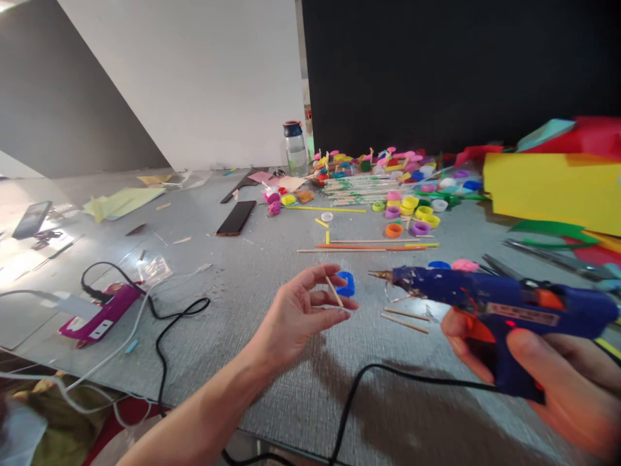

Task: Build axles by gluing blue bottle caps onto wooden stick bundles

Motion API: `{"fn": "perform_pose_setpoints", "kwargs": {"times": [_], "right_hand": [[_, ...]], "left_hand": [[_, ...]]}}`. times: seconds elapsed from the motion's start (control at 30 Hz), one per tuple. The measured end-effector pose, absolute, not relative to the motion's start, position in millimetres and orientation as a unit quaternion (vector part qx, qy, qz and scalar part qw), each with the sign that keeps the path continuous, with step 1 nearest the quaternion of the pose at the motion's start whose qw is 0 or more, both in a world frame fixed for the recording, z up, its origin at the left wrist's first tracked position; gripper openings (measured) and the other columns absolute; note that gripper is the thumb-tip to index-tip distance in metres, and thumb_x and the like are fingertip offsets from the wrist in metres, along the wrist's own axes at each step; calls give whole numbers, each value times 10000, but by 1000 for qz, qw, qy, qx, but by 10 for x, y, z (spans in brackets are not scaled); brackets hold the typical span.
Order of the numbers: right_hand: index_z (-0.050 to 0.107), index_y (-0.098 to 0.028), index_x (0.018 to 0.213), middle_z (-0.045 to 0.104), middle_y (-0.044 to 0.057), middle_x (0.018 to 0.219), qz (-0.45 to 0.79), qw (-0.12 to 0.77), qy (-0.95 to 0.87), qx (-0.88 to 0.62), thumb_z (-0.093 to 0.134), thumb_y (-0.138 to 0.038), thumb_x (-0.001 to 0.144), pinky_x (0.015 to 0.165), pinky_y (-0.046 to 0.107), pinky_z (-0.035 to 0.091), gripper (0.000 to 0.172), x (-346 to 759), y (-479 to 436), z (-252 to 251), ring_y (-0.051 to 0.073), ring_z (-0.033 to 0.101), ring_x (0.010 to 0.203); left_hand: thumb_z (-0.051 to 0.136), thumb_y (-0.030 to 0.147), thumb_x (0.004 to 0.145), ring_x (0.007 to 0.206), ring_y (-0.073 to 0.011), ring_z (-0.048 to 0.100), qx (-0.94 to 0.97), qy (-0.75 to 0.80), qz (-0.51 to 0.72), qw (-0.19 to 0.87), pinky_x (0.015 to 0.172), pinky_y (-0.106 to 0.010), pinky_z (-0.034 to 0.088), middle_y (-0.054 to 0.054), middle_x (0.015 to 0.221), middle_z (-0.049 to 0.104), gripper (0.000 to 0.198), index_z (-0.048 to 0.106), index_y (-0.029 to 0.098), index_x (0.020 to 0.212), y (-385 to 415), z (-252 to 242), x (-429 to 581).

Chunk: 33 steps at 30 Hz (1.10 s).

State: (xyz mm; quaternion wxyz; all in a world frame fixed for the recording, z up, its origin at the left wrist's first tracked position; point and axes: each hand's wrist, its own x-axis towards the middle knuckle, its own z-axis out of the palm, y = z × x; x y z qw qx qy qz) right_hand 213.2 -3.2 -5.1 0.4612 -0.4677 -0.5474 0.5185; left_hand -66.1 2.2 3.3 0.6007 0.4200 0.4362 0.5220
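Observation:
My left hand (301, 309) reaches over the middle of the table with a short thin wooden stick (334, 291) between its fingers. Just behind the fingertips is a blue bottle cap (347, 285); I cannot tell whether the fingers touch it. My right hand (543, 362) is wrapped around the handle of a blue hot glue gun (485, 294) with an orange trigger. Its metal nozzle points left toward the cap, a short way apart from it. Two short wooden sticks (406, 318) lie on the table below the nozzle.
A black cord (378, 367) runs from the glue gun across the table's front. Purple power strip (104, 317) at left, phone (237, 217) beyond my left hand. Behind lie straws and sticks (373, 246), colored caps (394, 230), a bottle (295, 152); scissors (548, 254) and yellow sheet (553, 191) at right.

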Motion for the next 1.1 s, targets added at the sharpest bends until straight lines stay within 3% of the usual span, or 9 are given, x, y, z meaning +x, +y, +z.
{"fn": "perform_pose_setpoints", "kwargs": {"times": [0.1, 0.27, 0.57, 0.7, 0.97, 1.1], "right_hand": [[817, -252, 884, 698, 78, 784, 547, 457, -511, -481, 744, -633, 833, 669, 357, 593, 390, 2037, -88, 74, 233, 601, 653], [796, -262, 829, 700, 66, 774, 555, 478, -488, -475, 803, -627, 780, 634, 331, 576, 368, 1998, -100, 99, 210, 579, 617], [828, -247, 968, 748, 106, 933, 573, 452, -510, -455, 799, -571, 789, 643, 360, 630, 371, 2250, 25, -187, 255, 678, 644], [839, -249, 963, 755, 122, 960, 565, 465, -492, -472, 814, -619, 743, 643, 396, 648, 431, 2240, 21, -200, 295, 705, 679], [830, -223, 1036, 751, 117, 894, 558, 435, -541, -454, 671, -638, 883, 722, 417, 639, 470, 2311, 5, -259, 292, 690, 707], [830, -215, 1039, 752, 121, 886, 555, 429, -543, -462, 657, -650, 887, 762, 436, 643, 492, 2315, 10, -258, 307, 702, 728]], "left_hand": [[858, 86, 672, 785, -122, 733, 422, 449, 534, 579, 722, -242, 594, -9, 979, 708, 520, 660, 175, 1145, 15, 45, -649], [897, 133, 640, 772, -131, 691, 432, 449, 547, 560, 706, -261, 594, -5, 876, 702, 502, 669, 167, 1086, 15, 39, -653], [807, 167, 820, 1016, -176, 718, 510, 406, 525, 548, 810, -268, 597, -95, 1203, 692, 577, 601, 201, 1358, -32, 5, -716], [799, 173, 849, 1042, -163, 713, 520, 395, 518, 553, 854, -266, 592, -87, 1243, 674, 574, 590, 226, 1381, -40, 8, -731], [678, 118, 948, 1056, -132, 703, 563, 359, 496, 555, 939, -283, 581, -45, 1261, 617, 526, 557, 329, 1415, -59, -8, -747], [701, 191, 954, 1140, -169, 683, 560, 322, 472, 600, 985, -322, 576, -79, 1362, 570, 545, 548, 332, 1458, -88, 11, -747]]}}
